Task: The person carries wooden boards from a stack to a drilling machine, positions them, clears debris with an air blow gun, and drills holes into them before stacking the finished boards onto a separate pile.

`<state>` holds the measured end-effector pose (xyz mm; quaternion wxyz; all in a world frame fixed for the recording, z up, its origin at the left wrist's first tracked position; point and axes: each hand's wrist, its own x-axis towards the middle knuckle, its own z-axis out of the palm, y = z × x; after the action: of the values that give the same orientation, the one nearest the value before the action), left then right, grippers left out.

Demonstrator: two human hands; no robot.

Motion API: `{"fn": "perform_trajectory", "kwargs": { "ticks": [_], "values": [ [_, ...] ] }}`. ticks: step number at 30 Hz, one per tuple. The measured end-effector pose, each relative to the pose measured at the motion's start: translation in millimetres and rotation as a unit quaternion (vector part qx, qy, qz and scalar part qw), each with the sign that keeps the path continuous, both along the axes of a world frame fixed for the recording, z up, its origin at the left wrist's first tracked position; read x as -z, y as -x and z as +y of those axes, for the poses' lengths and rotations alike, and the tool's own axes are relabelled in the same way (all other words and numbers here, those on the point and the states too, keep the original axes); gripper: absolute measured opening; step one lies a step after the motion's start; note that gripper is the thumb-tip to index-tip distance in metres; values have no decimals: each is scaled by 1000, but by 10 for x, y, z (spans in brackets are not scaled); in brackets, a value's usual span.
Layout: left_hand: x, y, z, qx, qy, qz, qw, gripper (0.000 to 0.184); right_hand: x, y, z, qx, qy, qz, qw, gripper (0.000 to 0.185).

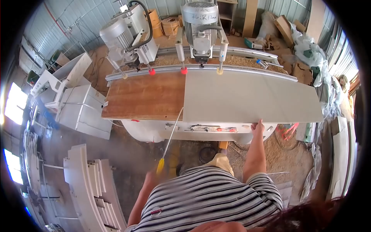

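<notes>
A light grey panel (251, 96) lies on the machine's table, its left edge against a brown wooden board (145, 96). At the panel's front edge, right of its middle, my right hand (258, 126) grips the edge, some fingers hidden beneath it. Lower left, my left hand (153, 177) is blurred and holds the yellow handle of a long, thin metal rod tool (168, 141). The rod's tip reaches the front of the seam between board and panel.
Two motor units (200, 29) with red- and yellow-tipped clamps stand behind the board and panel. Stacked white pieces (83, 181) lean at lower left, beside a white cabinet (83, 110). Cardboard and plastic wrap (313, 58) lie at back right. Long panels (340, 158) stand at far right.
</notes>
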<state>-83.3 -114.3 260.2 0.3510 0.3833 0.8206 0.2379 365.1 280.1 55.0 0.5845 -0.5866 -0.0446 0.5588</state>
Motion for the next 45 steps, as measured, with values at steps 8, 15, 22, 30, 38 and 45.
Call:
{"fn": "perform_trajectory", "kwargs": {
  "ticks": [8,15,22,30,38,45],
  "values": [
    [-170,-160,327,16,90,-6,996,34,-171,23,-28,-9,34,-5,999,33],
    [39,-203,427,1,20,-37,999,38,-206,-21,-106,-73,22,-29,997,40],
    [102,-448,514,-34,109,-12,993,43,-305,-95,-137,-142,28,-16,989,42],
    [195,-474,107,-55,12,-111,992,24,-256,-365,-199,-217,-5,30,976,50],
    [259,-485,46,-278,-44,-313,907,13,-360,-776,-62,-179,42,19,983,57],
    [724,-620,810,-261,-81,-348,897,16,-286,-1359,134,-132,60,-10,989,63]
  ]
}}
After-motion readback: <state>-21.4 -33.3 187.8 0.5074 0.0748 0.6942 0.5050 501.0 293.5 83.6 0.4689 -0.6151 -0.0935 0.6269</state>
